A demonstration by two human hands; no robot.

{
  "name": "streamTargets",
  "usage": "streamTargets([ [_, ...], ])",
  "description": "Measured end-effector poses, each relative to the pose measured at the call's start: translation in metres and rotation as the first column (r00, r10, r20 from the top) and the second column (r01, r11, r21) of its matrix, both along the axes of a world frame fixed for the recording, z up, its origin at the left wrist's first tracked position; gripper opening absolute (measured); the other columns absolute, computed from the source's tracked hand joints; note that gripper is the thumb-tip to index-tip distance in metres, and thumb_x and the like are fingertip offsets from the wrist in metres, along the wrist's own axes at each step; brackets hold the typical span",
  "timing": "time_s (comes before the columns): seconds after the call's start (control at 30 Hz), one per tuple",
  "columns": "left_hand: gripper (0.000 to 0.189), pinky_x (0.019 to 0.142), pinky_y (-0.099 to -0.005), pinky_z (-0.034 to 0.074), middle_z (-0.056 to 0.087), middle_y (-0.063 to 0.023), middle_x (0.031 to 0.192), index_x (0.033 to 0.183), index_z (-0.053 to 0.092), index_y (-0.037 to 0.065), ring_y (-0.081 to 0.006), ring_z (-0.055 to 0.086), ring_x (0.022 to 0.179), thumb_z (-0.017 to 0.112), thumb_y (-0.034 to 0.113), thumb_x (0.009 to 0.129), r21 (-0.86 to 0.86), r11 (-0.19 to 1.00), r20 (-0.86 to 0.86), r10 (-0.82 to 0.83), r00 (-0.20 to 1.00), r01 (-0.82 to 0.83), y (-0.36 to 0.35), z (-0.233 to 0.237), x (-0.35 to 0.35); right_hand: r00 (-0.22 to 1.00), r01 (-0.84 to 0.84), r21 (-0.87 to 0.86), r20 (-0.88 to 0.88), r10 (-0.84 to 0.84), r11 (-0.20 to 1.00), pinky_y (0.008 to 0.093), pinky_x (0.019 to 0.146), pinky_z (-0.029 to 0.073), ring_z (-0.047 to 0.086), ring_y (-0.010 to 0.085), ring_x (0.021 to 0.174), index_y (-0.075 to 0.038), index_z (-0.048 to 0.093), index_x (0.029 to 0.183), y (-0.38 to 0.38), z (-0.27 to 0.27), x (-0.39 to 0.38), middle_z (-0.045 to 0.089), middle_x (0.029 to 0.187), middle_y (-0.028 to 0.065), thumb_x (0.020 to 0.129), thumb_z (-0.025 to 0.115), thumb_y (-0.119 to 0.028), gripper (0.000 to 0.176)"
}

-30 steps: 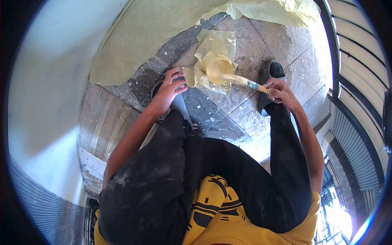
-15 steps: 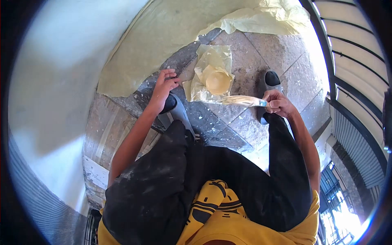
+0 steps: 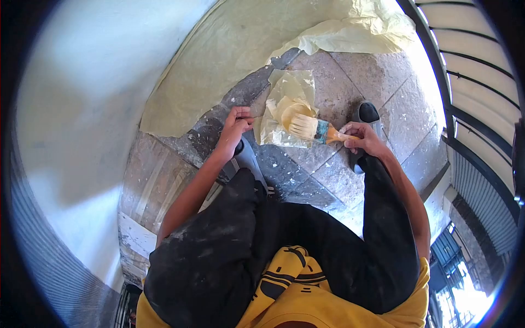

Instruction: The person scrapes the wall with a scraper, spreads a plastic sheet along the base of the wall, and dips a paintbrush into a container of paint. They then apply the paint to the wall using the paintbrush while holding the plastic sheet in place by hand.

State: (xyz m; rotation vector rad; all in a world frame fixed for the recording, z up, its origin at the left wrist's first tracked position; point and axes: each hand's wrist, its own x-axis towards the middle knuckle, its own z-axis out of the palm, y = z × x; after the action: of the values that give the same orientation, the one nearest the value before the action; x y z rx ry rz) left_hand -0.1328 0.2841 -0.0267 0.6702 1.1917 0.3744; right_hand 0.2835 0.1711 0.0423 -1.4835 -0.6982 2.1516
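A wide paintbrush [image 3: 321,132] with cream-coated bristles is held by its wooden handle in my right hand [image 3: 365,138], the fingers closed round it. Its bristles lie over the near rim of a small round container [image 3: 288,107] of cream paint, covering part of it. Crumpled yellowish paper [image 3: 298,82] sits under and around the container on the floor. My left hand [image 3: 235,131] hovers above my shoe at the paper's left side, fingers loosely bent and apart, with nothing visible in it.
A large yellowish sheet [image 3: 219,68] covers the floor along the white wall [image 3: 82,120] at left. Paint-spattered tiles [image 3: 328,164] lie between my shoes. A dark metal railing [image 3: 445,93] curves along the right.
My right hand has turned the brush, so its broad face shows and its bristles now reach over the container. My left hand has shifted slightly toward the paper, its fingers less spread.
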Motion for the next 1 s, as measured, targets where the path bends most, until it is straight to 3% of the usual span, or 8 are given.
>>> streamTargets([
  [0.3, 0.045, 0.101, -0.0377, 0.049, 0.053, -0.0099, 0.126, 0.136, 0.049, 0.006, -0.0208, 0.058, 0.115, 0.048, 0.001, 0.091, -0.003, 0.997, -0.020, -0.077, 0.997, 0.077, -0.003, 0.003, 0.000, 0.958, -0.177, -0.025, 0.224, 0.178, 0.984, 0.0254, 0.061, 0.051, 0.063, 0.0075, 0.070, -0.001, 0.067, 0.116, 0.004, 0.012, -0.007, 0.069, 0.088, 0.0012, 0.090, 0.077, -0.010, 0.029],
  [0.4, 0.046, 0.102, -0.0393, 0.049, 0.053, -0.0102, 0.127, 0.137, 0.048, 0.007, -0.0215, 0.056, 0.117, 0.048, 0.004, 0.091, -0.075, 0.987, -0.059, -0.147, 0.987, 0.143, -0.012, 0.006, 0.003, 0.936, -0.224, 0.136, 0.307, 0.174, 0.965, 0.0252, 0.060, 0.050, 0.061, 0.0074, 0.067, -0.003, 0.066, 0.111, -0.001, 0.008, -0.007, 0.066, 0.090, -0.0011, 0.091, 0.075, -0.009, 0.022],
  [0.5, 0.046, 0.102, -0.0406, 0.048, 0.052, -0.0103, 0.128, 0.137, 0.047, 0.007, -0.0224, 0.056, 0.118, 0.048, 0.005, 0.091, -0.101, 0.990, -0.038, -0.103, 0.994, 0.099, -0.019, 0.006, 0.004, 0.925, -0.233, 0.304, 0.362, 0.114, 0.924, 0.0289, 0.067, 0.051, 0.063, 0.0114, 0.074, -0.004, 0.064, 0.107, -0.008, 0.000, -0.005, 0.067, 0.092, 0.0000, 0.090, 0.074, -0.005, 0.020],
  [0.57, 0.046, 0.102, -0.0402, 0.048, 0.053, -0.0104, 0.128, 0.137, 0.047, 0.007, -0.0228, 0.057, 0.118, 0.047, 0.005, 0.091, -0.095, 0.994, -0.035, -0.057, 0.998, 0.054, -0.019, 0.004, 0.001, 0.842, -0.391, 0.354, 0.510, 0.175, 0.849, 0.0324, 0.071, 0.051, 0.066, 0.0171, 0.080, -0.003, 0.063, 0.108, -0.007, 0.006, -0.006, 0.067, 0.089, 0.0046, 0.087, 0.074, -0.005, 0.024],
  [0.67, 0.046, 0.103, -0.0401, 0.048, 0.053, -0.0105, 0.128, 0.136, 0.048, 0.006, -0.0230, 0.057, 0.119, 0.048, 0.006, 0.091, -0.080, 0.997, -0.009, -0.002, 1.000, 0.002, -0.013, 0.007, -0.003, 0.784, -0.459, 0.309, 0.583, 0.215, 0.833, 0.0383, 0.073, 0.052, 0.069, 0.0304, 0.078, -0.001, 0.062, 0.105, 0.001, 0.022, -0.011, 0.067, 0.085, 0.0151, 0.083, 0.073, -0.005, 0.025],
  [0.8, 0.046, 0.103, -0.0401, 0.049, 0.053, -0.0109, 0.127, 0.135, 0.050, 0.006, -0.0229, 0.057, 0.120, 0.047, 0.005, 0.089, -0.041, 0.999, -0.023, 0.008, 1.000, -0.009, 0.005, 0.012, -0.008, 0.773, -0.467, 0.317, 0.599, 0.208, 0.825, 0.0408, 0.073, 0.052, 0.069, 0.0338, 0.078, -0.002, 0.063, 0.106, 0.001, 0.036, -0.012, 0.067, 0.084, 0.0160, 0.084, 0.075, -0.013, 0.028],
  [0.93, 0.045, 0.100, -0.0384, 0.050, 0.057, -0.0082, 0.122, 0.128, 0.054, 0.005, -0.0213, 0.057, 0.117, 0.048, 0.001, 0.083, 0.245, 0.967, -0.068, -0.056, 0.996, 0.072, 0.034, 0.012, -0.017, 0.724, -0.528, 0.460, 0.683, 0.095, 0.714, 0.0422, 0.074, 0.051, 0.068, 0.0366, 0.083, -0.002, 0.065, 0.106, -0.010, 0.037, -0.005, 0.067, 0.090, 0.0162, 0.090, 0.070, -0.037, 0.039],
  [1.0, 0.044, 0.099, -0.0385, 0.049, 0.059, -0.0114, 0.116, 0.118, 0.059, 0.001, -0.0263, 0.060, 0.112, 0.044, -0.007, 0.078, 0.521, 0.822, -0.216, -0.135, 0.967, 0.231, 0.064, 0.011, -0.015, 0.858, -0.333, 0.534, 0.514, 0.015, 0.777, 0.0383, 0.064, 0.046, 0.065, 0.0333, 0.071, -0.001, 0.065, 0.088, 0.007, 0.063, -0.015, 0.064, 0.080, 0.0152, 0.092, 0.066, -0.034, 0.033],
])
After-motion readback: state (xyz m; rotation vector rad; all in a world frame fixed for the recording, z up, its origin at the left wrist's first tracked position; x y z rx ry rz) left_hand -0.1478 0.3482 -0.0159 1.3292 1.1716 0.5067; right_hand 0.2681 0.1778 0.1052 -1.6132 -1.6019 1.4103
